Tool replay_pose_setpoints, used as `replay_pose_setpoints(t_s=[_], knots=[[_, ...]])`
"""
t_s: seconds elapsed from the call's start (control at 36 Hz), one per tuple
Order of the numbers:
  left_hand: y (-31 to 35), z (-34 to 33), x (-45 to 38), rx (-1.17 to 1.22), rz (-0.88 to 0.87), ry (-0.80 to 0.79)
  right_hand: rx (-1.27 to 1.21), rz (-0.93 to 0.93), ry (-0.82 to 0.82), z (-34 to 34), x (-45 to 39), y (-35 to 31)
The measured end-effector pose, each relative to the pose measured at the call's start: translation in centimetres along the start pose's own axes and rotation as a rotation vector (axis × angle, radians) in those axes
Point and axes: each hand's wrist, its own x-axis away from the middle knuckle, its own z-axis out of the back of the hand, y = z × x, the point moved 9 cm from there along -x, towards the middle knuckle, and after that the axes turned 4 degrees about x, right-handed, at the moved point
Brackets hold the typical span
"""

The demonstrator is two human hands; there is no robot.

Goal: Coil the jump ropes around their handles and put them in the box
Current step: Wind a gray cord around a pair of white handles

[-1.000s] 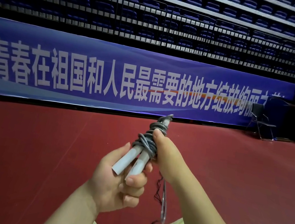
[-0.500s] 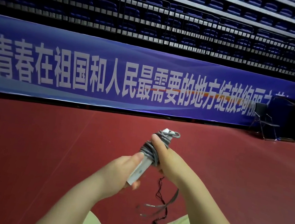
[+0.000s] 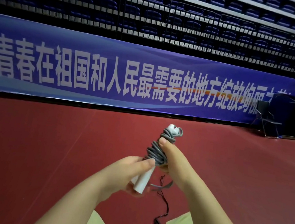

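We hold the coiled jump rope point(image 3: 158, 149) above bare red floor point(image 3: 43, 144): left grip point(image 3: 126, 173) clasps its white handles point(image 3: 142, 182), right grip point(image 3: 169, 156) clamps the coils.

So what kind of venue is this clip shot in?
Most likely an indoor sports arena: tiers of blue seats behind railings, a long blue banner along the front, and a red sports floor running up to it.

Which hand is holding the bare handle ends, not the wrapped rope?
The left hand grips the bare white handles; the right hand pinches the grey coiled rope higher up.
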Motion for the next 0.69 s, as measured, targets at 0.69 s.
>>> replay_pose_setpoints(t_s=[0.69], knots=[[-0.4,0.8,0.2,0.165,0.055,-0.043,0.485,-0.004,-0.187,-0.7,0.4,-1.2]])
